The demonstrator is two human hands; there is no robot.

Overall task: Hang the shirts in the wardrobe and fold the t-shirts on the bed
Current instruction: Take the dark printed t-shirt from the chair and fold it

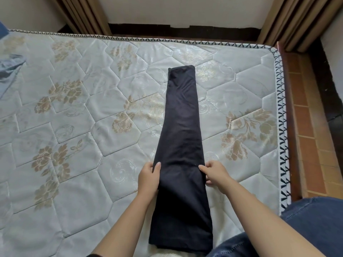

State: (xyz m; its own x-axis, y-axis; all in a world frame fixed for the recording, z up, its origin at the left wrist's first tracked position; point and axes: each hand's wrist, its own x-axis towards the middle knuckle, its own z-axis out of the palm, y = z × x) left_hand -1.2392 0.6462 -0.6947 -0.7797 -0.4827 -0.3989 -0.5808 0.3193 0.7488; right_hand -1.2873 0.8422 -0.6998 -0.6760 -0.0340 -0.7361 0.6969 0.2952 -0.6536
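Observation:
A dark navy t-shirt (181, 138) lies on the bed's quilted mattress (78, 138), folded lengthwise into one long narrow strip that runs from the near edge toward the far side. My left hand (149, 178) pinches the strip's left edge, thumb on top and fingers under the cloth. My right hand (213, 172) grips the right edge at the same height, fingers curled over it. Both hands hold the strip a little below its middle.
A light blue garment (9, 68) lies crumpled at the mattress's far left edge. Brown curtains (297, 21) hang on both sides of the wall behind the bed. A tiled floor (311, 130) runs along the bed's right side. My jeans-clad knee (315, 219) presses at the near right corner.

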